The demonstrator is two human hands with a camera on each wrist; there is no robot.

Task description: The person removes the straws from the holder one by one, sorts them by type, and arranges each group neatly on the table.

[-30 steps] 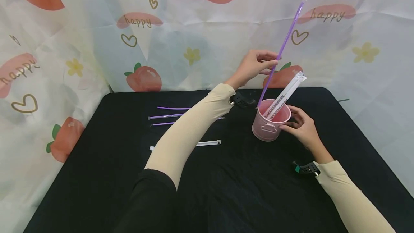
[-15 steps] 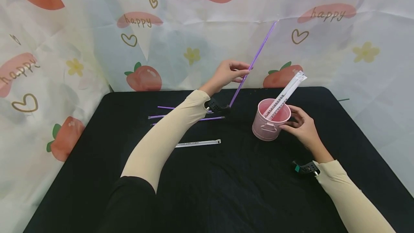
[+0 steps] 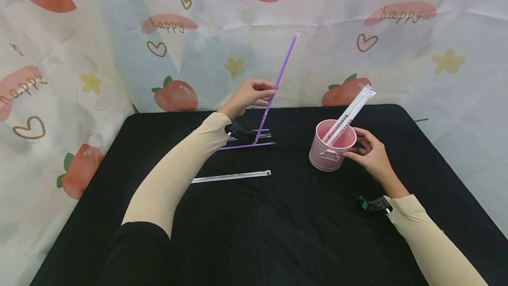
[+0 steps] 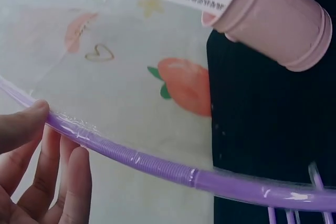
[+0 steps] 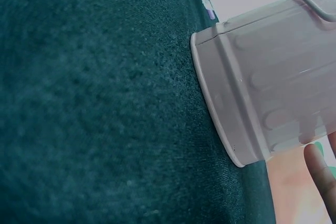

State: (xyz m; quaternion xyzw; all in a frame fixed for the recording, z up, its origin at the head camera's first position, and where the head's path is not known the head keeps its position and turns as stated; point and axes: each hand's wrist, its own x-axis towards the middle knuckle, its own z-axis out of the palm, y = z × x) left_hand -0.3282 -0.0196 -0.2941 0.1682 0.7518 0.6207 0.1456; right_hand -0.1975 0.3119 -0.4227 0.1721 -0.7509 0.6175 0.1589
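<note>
My left hand (image 3: 248, 95) pinches a purple bendy straw (image 3: 282, 68) in a clear wrapper between thumb and fingers. The straw leans up to the right, and its lower end overlaps the purple straws (image 3: 248, 146) lying on the black table. The left wrist view shows its ribbed bend (image 4: 157, 164) close up. At the right, my right hand (image 3: 372, 156) grips the side of a small pink bucket (image 3: 323, 152), thumb in front and fingers near the rim. White-wrapped straws (image 3: 346, 116) with printed lettering lean out of the bucket. In the right wrist view, fingertips (image 5: 317, 169) meet the bucket's wall.
One white-wrapped straw (image 3: 234, 176) lies nearer the front of the black-covered table (image 3: 278, 233), partly behind my left sleeve (image 3: 166, 171). A fruit-printed curtain (image 3: 222, 47) hangs behind the table and along the left side.
My left hand has moved left and down from above the bucket, carrying the purple bendy straw toward those on the table. My right hand stays on the bucket.
</note>
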